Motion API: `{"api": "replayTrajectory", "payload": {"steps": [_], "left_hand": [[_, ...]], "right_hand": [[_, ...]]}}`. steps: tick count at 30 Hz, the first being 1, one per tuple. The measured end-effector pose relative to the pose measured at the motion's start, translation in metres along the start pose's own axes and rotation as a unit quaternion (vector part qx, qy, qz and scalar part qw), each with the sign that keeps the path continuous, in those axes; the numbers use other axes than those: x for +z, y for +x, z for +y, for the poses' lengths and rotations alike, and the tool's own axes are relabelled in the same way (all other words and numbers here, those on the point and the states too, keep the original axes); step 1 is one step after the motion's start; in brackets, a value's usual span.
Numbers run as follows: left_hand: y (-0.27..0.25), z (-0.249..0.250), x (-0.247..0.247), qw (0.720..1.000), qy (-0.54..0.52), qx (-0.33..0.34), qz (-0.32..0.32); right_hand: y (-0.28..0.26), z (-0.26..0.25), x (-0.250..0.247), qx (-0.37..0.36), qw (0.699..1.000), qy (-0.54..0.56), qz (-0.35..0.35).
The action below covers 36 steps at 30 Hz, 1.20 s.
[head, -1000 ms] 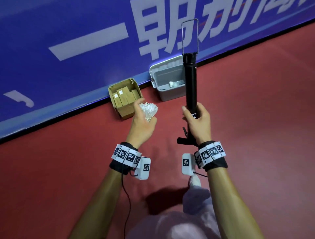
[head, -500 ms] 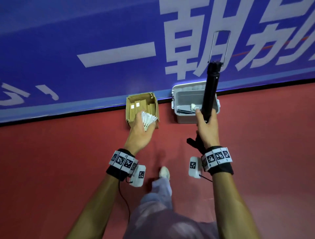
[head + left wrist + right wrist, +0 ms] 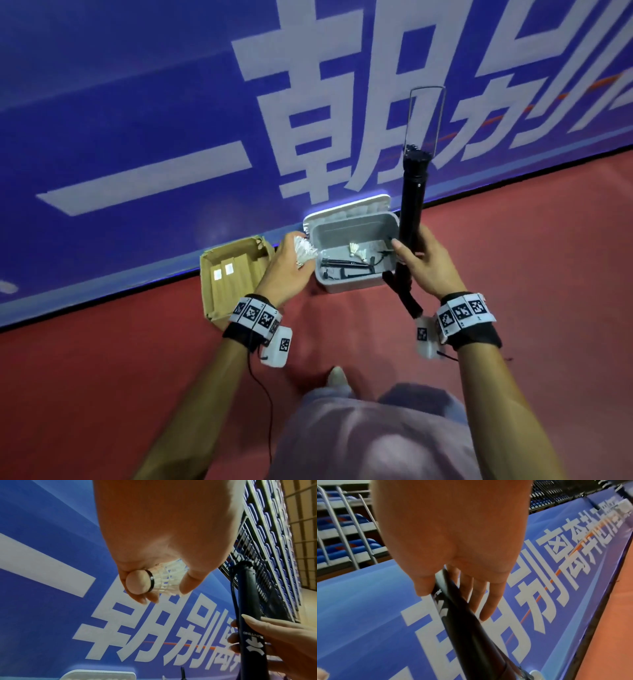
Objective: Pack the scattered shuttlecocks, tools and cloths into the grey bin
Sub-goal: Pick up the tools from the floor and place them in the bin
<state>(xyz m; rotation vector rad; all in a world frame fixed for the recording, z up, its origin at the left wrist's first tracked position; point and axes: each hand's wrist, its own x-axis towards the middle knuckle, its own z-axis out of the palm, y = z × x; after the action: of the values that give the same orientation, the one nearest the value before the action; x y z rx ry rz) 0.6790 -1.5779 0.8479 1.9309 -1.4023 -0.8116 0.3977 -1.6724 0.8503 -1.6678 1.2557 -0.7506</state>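
Observation:
The grey bin stands open on the red floor against the blue banner; two shuttlecocks and black tools lie inside it. My left hand grips a white feather shuttlecock just left of the bin's rim, cork end toward the wrist camera. My right hand holds a black picker tube upright at the bin's right edge; a wire loop tops it.
An open cardboard box with flat brown packs sits just left of the bin. The blue banner wall runs behind both. Red floor spreads to the right and near me. My foot is on the floor below the hands.
I have come closer to the bin. My left hand with the shuttlecock moved from over the cardboard box to the bin's left rim. The tube stayed in my right hand.

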Motion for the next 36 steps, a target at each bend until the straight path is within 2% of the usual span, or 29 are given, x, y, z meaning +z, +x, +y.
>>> {"api": "replayTrajectory", "payload": {"steps": [6, 15, 19, 25, 31, 34, 36], "left_hand": [[0.139, 0.03, 0.025, 0.994, 0.061, 0.044, -0.084], [0.312, 0.046, 0.076, 0.977, 0.149, -0.017, -0.149], [0.371, 0.037, 0.082, 0.957, 0.196, -0.075, -0.203], [0.438, -0.028, 0.139, 0.931, 0.219, -0.141, -0.254], [0.466, -0.166, 0.236, 0.887, 0.281, -0.174, -0.323], [0.471, -0.222, 0.286, 0.877, 0.272, -0.254, -0.302], [0.472, -0.258, 0.317, 0.881, 0.278, -0.255, -0.287]], "right_hand": [[0.1, 0.035, -0.047, 0.006, 1.0, -0.002, -0.002], [0.323, 0.118, -0.087, 0.03, 0.99, -0.021, -0.135], [0.39, 0.147, -0.082, 0.048, 0.982, -0.062, -0.173], [0.434, 0.231, -0.031, 0.077, 0.962, -0.123, -0.232], [0.453, 0.353, 0.041, 0.13, 0.926, -0.183, -0.303], [0.459, 0.409, 0.078, 0.125, 0.891, -0.26, -0.351], [0.464, 0.444, 0.103, 0.111, 0.876, -0.284, -0.374]]}}
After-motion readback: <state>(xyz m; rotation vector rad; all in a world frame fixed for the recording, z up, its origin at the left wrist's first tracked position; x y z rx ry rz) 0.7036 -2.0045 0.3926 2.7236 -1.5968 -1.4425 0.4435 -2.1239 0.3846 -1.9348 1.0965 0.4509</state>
